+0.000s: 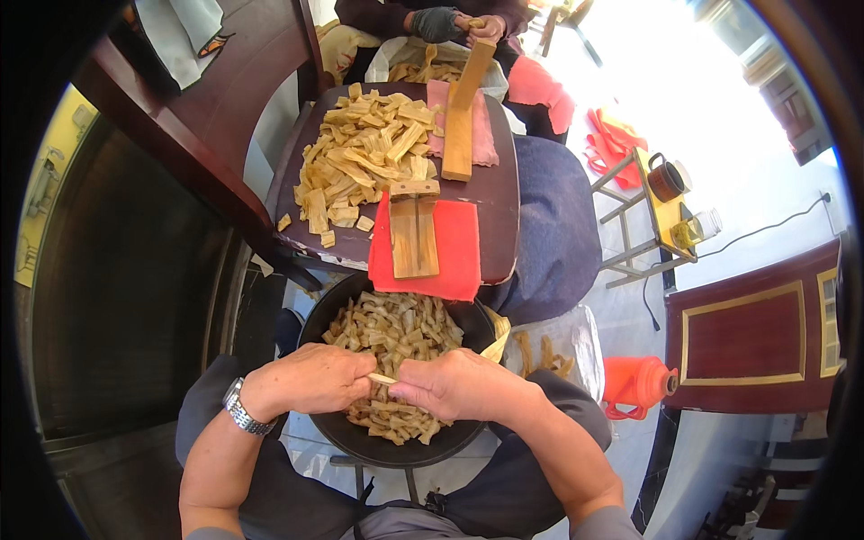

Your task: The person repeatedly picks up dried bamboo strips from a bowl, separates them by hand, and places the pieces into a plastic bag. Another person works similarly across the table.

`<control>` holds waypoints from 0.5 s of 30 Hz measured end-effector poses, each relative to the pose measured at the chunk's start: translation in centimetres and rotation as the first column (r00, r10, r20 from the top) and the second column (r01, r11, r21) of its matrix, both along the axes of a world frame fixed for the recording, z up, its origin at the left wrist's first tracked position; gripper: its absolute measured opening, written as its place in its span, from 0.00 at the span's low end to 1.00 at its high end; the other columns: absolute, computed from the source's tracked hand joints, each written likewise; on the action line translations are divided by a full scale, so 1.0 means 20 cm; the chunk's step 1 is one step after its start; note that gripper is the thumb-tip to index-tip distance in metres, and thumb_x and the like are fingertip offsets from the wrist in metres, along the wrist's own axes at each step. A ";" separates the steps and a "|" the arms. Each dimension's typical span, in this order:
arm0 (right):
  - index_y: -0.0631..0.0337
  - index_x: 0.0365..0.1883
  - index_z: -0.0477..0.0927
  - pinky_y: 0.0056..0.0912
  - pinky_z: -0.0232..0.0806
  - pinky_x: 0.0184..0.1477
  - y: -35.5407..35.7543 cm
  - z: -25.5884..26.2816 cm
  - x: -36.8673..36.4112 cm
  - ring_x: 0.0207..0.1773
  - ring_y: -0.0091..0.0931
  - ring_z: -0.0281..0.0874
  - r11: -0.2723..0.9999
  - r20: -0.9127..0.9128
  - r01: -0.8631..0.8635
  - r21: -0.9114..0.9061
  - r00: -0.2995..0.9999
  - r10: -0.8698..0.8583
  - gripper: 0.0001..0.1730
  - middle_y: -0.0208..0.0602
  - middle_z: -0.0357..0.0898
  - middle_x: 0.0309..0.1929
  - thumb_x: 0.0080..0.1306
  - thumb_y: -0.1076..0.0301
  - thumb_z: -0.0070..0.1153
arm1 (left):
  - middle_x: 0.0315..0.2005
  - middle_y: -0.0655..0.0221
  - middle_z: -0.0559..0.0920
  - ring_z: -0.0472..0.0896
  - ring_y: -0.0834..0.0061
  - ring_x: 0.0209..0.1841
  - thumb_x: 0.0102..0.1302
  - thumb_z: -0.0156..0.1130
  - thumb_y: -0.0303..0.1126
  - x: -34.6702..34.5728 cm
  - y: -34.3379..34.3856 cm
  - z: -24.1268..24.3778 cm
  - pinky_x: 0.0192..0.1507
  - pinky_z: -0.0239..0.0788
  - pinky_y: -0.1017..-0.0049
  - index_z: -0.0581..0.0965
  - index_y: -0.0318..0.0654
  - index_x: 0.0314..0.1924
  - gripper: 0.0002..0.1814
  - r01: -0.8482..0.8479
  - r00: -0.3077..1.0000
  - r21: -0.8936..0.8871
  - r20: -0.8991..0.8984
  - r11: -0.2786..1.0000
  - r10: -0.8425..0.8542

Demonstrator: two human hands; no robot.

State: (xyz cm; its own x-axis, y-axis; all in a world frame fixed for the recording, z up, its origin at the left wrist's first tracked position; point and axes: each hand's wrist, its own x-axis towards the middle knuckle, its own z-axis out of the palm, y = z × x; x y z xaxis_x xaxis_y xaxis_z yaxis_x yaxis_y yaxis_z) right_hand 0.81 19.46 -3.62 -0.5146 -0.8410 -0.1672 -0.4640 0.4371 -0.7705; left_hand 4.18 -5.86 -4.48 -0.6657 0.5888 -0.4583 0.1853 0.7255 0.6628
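My left hand point(314, 379), with a metal-band watch at its wrist, and my right hand point(442, 385) pinch opposite ends of a short pale strip point(383, 379). It looks like dried plant material and is mostly hidden by the fingers. Both hands are over a dark round basin point(320, 435) between my knees. Inside lie many small folded or knotted pieces point(398, 324) of similar material. Beyond the basin, a grooved wooden block point(414, 243) rests on a red cloth point(461, 250) at the near edge of a stool-like seat point(493, 216). A heap of flat dried strips point(371, 148) covers its left side.
Across from me, a person works beside a white sack point(385, 59); one hand point(435, 25) is gloved. An angled wooden tool point(459, 135) lies on pink cloth. At right are a strip-filled clear bag point(584, 337), an orange-red flask point(634, 381), and a small stand point(641, 196) with a mug and jar.
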 end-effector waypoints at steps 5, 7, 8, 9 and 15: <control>0.59 0.38 0.80 0.46 0.74 0.36 0.02 0.07 -0.09 0.34 0.48 0.82 0.982 -0.234 0.171 -0.082 0.954 -0.185 0.14 0.48 0.81 0.29 0.76 0.56 0.60 | 0.32 0.54 0.76 0.78 0.47 0.37 0.76 0.53 0.36 -0.11 0.08 0.06 0.42 0.72 0.54 0.71 0.36 0.38 0.11 -0.190 0.915 0.135 -0.335 0.972 0.225; 0.60 0.46 0.84 0.43 0.76 0.39 0.03 0.06 -0.15 0.38 0.45 0.84 0.938 -0.275 0.255 -0.236 0.908 -0.316 0.09 0.46 0.85 0.35 0.74 0.64 0.62 | 0.38 0.55 0.75 0.78 0.51 0.41 0.79 0.52 0.37 -0.17 0.08 0.05 0.45 0.72 0.59 0.75 0.35 0.44 0.12 -0.194 0.910 0.288 -0.303 0.938 0.281; 0.59 0.49 0.85 0.42 0.77 0.40 0.03 0.04 -0.20 0.39 0.44 0.85 0.923 -0.350 0.278 -0.266 0.865 -0.360 0.10 0.44 0.86 0.37 0.73 0.66 0.63 | 0.39 0.58 0.74 0.76 0.56 0.41 0.81 0.51 0.37 -0.20 0.07 0.06 0.46 0.71 0.62 0.75 0.36 0.49 0.11 -0.209 0.899 0.325 -0.307 0.922 0.312; 0.58 0.52 0.85 0.41 0.77 0.42 0.03 0.02 -0.23 0.41 0.43 0.86 0.908 -0.420 0.303 -0.288 0.813 -0.404 0.11 0.43 0.87 0.39 0.72 0.68 0.63 | 0.40 0.61 0.73 0.75 0.60 0.42 0.82 0.51 0.37 -0.24 0.08 0.06 0.47 0.70 0.65 0.76 0.37 0.53 0.12 -0.219 0.890 0.369 -0.303 0.903 0.340; 0.55 0.48 0.87 0.41 0.76 0.41 0.00 -0.04 -0.41 0.38 0.36 0.83 0.841 -0.609 0.357 -0.407 0.580 -0.541 0.10 0.35 0.82 0.32 0.68 0.68 0.65 | 0.40 0.64 0.76 0.76 0.67 0.43 0.78 0.59 0.30 -0.43 0.12 0.03 0.48 0.70 0.70 0.80 0.36 0.57 0.12 -0.365 0.702 0.456 -0.437 0.811 0.562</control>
